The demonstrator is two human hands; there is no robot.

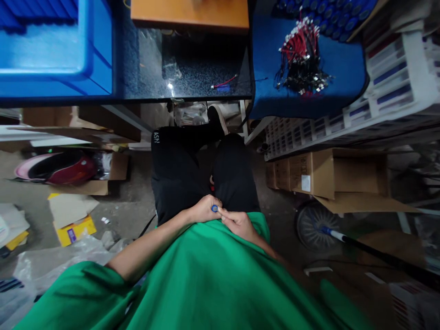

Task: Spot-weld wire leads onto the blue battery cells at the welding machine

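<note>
My left hand (203,210) and my right hand (239,224) meet in my lap, above my black trousers and green shirt. Between their fingertips sits a small blue ring-shaped piece (214,208). The left hand's fingers curl around it. My right hand pinches toward it from the right; whether it touches the piece I cannot tell. On the blue mat (340,68) at the upper right lies a bundle of red and black wires with connectors (302,57). A single red wire (225,83) lies on the dark speckled worktop (192,68).
A blue plastic bin (51,46) stands at the upper left, an orange board (189,13) at the top. Cardboard boxes (319,174) and white trays sit under the right bench. A helmet (57,167), paper and plastic litter the floor at left. A wheel (312,224) is at right.
</note>
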